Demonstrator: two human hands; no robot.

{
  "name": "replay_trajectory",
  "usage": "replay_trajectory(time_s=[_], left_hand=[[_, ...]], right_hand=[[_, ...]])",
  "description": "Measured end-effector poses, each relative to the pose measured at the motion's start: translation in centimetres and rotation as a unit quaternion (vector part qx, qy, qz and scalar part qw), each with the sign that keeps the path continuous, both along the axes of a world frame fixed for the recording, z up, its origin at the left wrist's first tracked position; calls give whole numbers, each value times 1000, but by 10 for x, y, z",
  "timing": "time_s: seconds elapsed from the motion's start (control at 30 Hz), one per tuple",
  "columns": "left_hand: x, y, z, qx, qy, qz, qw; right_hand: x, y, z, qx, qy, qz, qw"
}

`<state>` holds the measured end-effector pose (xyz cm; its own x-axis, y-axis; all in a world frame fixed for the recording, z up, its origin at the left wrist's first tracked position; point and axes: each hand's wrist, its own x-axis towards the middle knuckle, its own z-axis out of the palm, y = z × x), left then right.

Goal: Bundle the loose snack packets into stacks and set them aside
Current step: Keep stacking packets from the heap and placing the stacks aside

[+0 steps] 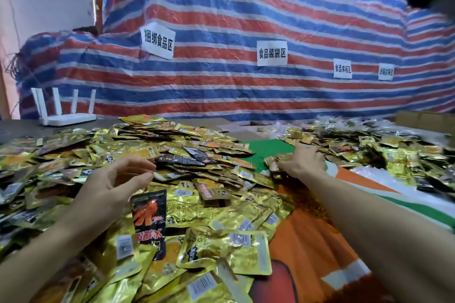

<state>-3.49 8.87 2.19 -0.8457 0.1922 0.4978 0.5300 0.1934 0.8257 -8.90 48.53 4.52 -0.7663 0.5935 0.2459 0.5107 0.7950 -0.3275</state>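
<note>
Our right hand (304,162) grips a small stack (273,167) far right, likely to set it aside; our left hand (115,186) hovers half-open, empty, over the packets (221,214).

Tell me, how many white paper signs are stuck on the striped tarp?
4 signs on the striped tarp: one left, one middle, two smaller ones far right. More may be beyond the frame.

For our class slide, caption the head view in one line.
Right hand grips a stack of gold packets; open left hand hovers over the loose pile.
</note>
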Motion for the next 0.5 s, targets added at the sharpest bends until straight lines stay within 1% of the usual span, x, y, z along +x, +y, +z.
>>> replay_trajectory(time_s=[0.13, 0.2, 0.23, 0.3, 0.33, 0.37, 0.4, 0.43, 0.47, 0.5], left_hand=[[1, -4, 1, -44, 26, 36, 998], [-2, -8, 1, -94, 56, 84, 990], [-3, -11, 3, -125, 71, 109, 984], [-3, -17, 8, -197, 76, 132, 968], [-3, -19, 11, -257, 65, 133, 955], [-3, -22, 13, -330, 46, 132, 934], [-2, -24, 15, -403, 18, 123, 907], [1, -25, 16, -451, -15, 104, 887], [4, -26, 18, -467, -47, 85, 879], [6, -27, 18, -465, -69, 73, 879]], right_hand=[[1, -6, 1, 37, -69, -30, 996], [0, -17, 8, 58, -74, -31, 995], [-1, -27, 12, 73, -57, -11, 996], [-2, -55, 20, 81, 6, 80, 993], [-1, -72, 24, 59, 30, 153, 986], [1, -91, 27, 22, 34, 235, 971], [4, -111, 29, -16, 20, 313, 950], [8, -131, 29, -43, -4, 379, 924], [13, -151, 30, -52, -36, 433, 899], [18, -168, 32, -52, -74, 475, 876]])
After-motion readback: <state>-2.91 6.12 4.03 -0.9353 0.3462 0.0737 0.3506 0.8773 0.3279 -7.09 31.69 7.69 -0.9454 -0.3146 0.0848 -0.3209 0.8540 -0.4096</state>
